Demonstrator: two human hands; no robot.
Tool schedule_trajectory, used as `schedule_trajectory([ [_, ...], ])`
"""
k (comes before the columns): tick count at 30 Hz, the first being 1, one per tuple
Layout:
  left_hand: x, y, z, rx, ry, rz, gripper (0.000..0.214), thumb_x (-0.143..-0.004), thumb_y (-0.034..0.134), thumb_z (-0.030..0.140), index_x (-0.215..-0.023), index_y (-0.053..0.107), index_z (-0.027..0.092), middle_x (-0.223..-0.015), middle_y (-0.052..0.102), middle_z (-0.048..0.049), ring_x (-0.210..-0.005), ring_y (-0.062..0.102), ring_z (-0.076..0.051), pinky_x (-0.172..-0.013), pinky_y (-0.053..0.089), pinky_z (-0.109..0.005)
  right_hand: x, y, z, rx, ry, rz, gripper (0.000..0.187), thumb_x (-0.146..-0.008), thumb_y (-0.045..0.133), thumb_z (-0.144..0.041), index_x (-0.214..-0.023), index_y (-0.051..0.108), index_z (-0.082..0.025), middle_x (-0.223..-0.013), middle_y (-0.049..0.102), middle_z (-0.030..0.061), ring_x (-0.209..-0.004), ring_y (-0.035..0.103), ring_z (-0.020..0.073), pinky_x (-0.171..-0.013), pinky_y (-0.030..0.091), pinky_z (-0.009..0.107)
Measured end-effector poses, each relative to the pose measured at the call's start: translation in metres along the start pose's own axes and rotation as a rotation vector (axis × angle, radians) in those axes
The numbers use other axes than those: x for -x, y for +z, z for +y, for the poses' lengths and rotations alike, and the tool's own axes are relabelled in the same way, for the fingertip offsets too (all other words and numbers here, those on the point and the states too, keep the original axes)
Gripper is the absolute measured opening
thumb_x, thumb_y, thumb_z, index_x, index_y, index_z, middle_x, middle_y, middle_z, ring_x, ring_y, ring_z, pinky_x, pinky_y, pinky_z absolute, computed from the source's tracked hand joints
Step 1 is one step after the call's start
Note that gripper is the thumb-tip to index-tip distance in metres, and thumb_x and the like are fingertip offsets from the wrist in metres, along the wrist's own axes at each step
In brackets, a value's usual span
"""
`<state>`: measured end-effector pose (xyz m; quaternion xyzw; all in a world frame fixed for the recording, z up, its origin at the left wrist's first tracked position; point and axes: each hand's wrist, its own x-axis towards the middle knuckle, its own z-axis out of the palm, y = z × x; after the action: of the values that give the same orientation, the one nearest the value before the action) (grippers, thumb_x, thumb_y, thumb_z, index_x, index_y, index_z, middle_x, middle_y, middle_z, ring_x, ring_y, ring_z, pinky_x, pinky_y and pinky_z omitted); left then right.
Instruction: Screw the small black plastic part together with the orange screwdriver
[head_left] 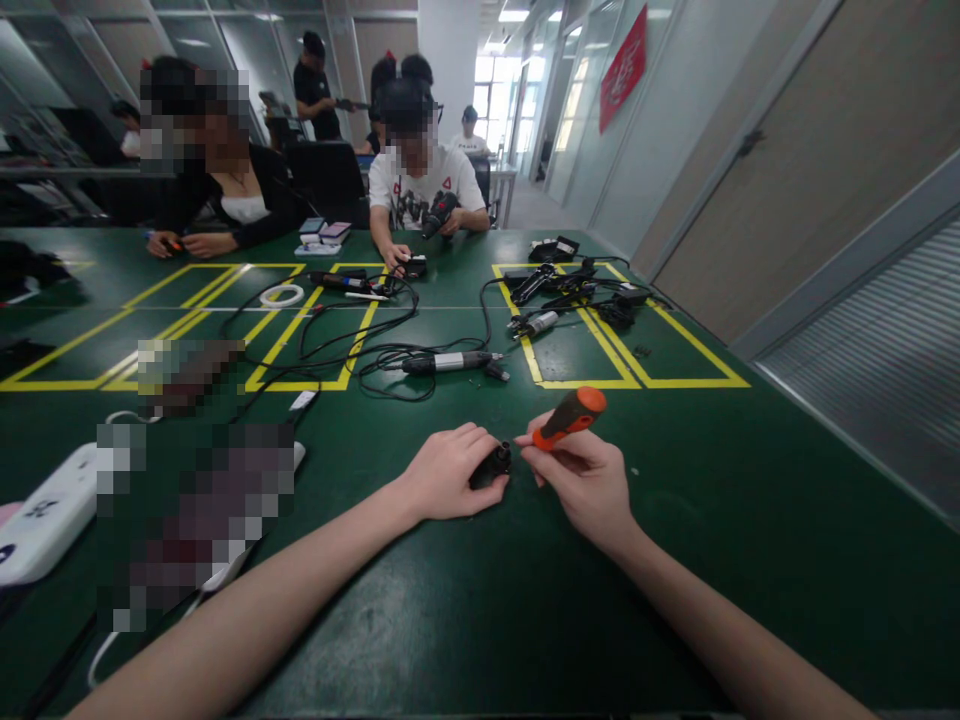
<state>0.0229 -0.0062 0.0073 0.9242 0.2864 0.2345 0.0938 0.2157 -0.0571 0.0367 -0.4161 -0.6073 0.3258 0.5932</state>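
Note:
My left hand [450,475] is closed around a small black part [495,463] low over the green table [450,620]; the fingers cover most of it, so its kind is unclear. Just to the right, my right hand [589,485] grips a screwdriver [574,415] with an orange and dark handle. The handle tilts up and to the right, its orange end topmost. Its lower end points toward the black part, with a small gap between them. The tip is too small to make out.
Beyond my hands lie a silver and black pen-shaped power tool [450,362], tangled black cables [382,345] and a white ring [282,296] among yellow tape lines. A white power strip [56,510] lies at left. Across the table, a person in white [427,190] holds a black drill [440,213].

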Motion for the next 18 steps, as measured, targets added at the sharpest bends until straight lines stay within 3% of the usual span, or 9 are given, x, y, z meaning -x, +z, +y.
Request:
schedule_trajectory([
  [7, 0.0001, -0.0008, 0.0002, 0.011, -0.002, 0.008, 0.013, -0.091, 0.059, 0.033, -0.091, 0.057, 0.021, -0.082, 0.067, -0.0044, -0.078, 0.062, -0.021, -0.068, 0.049, -0.031, -0.0002, 0.0000, 0.0030, -0.092, 0.059, 0.032, 0.016, -0.081, 0.087, -0.032, -0.088, 0.078, -0.020, -0.072, 0.075, 0.0028, -0.053, 0.062, 0.0140, -0.048, 0.056, 0.027],
  [11, 0.0004, -0.0010, 0.0004, 0.016, 0.009, 0.019, 0.012, -0.091, 0.060, 0.032, -0.090, 0.056, 0.021, -0.082, 0.066, -0.0039, -0.077, 0.062, -0.020, -0.068, 0.049, -0.031, 0.0001, -0.0013, 0.0024, -0.096, 0.036, -0.020, 0.009, -0.087, 0.080, -0.029, -0.084, 0.077, -0.020, -0.074, 0.075, 0.0040, -0.054, 0.064, 0.0139, -0.048, 0.056, 0.026],
  [18, -0.0006, -0.0004, -0.0008, 0.011, -0.004, -0.005, 0.015, -0.092, 0.062, 0.035, -0.090, 0.056, 0.021, -0.083, 0.068, -0.0039, -0.078, 0.063, -0.020, -0.068, 0.048, -0.031, -0.0021, 0.0004, 0.0003, -0.058, -0.006, -0.031, 0.017, -0.090, 0.077, -0.032, -0.079, 0.074, -0.020, -0.079, 0.072, 0.0035, -0.053, 0.060, 0.0117, -0.047, 0.055, 0.025],
])
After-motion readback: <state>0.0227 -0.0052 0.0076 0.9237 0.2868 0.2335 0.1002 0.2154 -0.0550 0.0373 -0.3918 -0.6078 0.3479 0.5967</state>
